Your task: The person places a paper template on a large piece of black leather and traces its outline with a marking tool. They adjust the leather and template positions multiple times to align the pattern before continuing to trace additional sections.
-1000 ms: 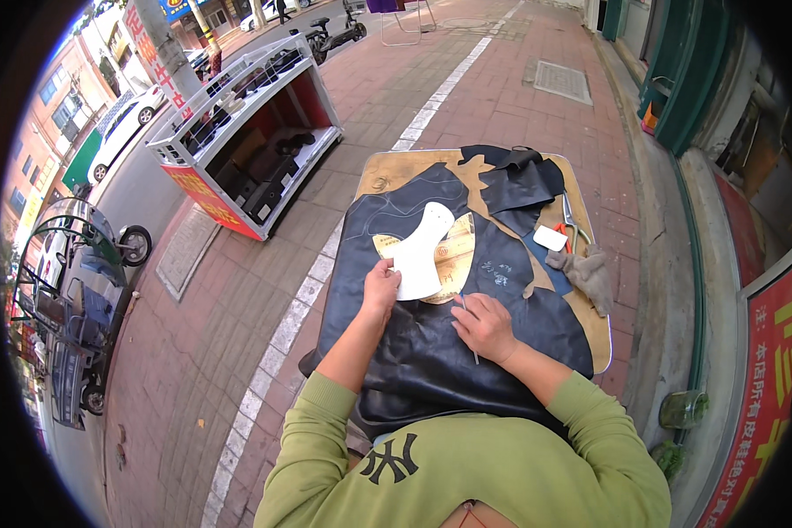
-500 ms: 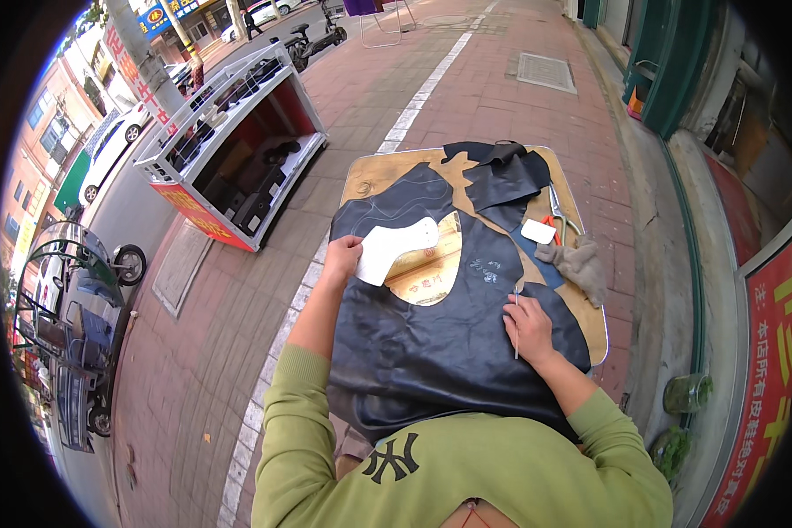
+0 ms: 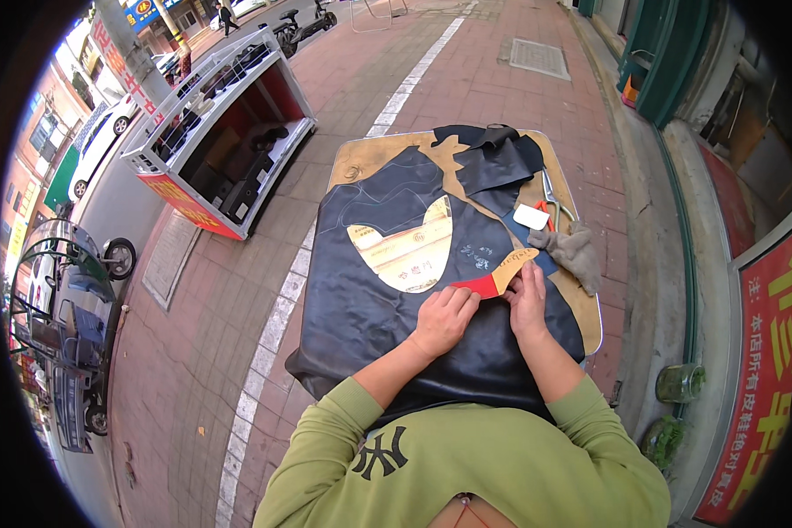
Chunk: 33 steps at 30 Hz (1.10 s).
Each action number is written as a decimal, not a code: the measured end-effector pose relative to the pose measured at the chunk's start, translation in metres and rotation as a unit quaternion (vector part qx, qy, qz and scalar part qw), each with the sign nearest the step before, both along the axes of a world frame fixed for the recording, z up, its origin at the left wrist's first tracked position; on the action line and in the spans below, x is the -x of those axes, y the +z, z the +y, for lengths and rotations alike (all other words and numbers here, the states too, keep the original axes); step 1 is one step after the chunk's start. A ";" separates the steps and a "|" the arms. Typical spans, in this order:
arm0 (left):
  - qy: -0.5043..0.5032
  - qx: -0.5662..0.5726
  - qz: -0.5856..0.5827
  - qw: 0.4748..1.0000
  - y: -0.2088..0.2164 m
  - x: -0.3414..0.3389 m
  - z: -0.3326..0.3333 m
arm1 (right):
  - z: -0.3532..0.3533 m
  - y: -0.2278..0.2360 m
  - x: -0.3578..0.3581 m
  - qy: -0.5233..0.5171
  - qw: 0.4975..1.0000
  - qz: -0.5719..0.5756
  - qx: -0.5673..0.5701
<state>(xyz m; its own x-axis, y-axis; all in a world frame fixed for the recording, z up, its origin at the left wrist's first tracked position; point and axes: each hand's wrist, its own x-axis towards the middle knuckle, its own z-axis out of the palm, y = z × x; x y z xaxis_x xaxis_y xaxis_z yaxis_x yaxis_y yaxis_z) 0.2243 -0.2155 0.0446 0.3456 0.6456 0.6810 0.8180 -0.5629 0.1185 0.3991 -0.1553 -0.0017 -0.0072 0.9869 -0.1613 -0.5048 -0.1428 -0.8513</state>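
Note:
Near the right of the table, a red and yellow card pattern piece (image 3: 500, 280) is held between both of my hands over a sheet of black leather (image 3: 361, 304). My left hand (image 3: 446, 320) pinches its red end with curled fingers. At its yellow end, my right hand (image 3: 526, 304) grips with thumb and fingers. No pen shows in the right hand now. A larger printed card pattern (image 3: 407, 257), cut in a curved shape, lies flat on the leather to the left of my hands. Pale outlines are drawn on the leather beyond it.
Shears (image 3: 550, 198), a white block (image 3: 531, 217) and a grey rag (image 3: 572, 253) lie along the wooden table's (image 3: 352, 163) right side. Black leather scraps (image 3: 500, 158) sit at the far edge. A metal-framed cabinet (image 3: 229, 141) stands left on the pavement; glass jars (image 3: 680, 384) stand right.
My left hand has come right, beside my right hand. The white face of the card it held no longer shows; a red and yellow card is between both hands. The slim pen-like tool has gone from sight.

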 end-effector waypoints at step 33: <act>-0.037 0.149 -0.041 0.987 0.005 -0.018 0.046 | 0.113 0.010 -0.051 0.119 0.957 -0.241 -0.105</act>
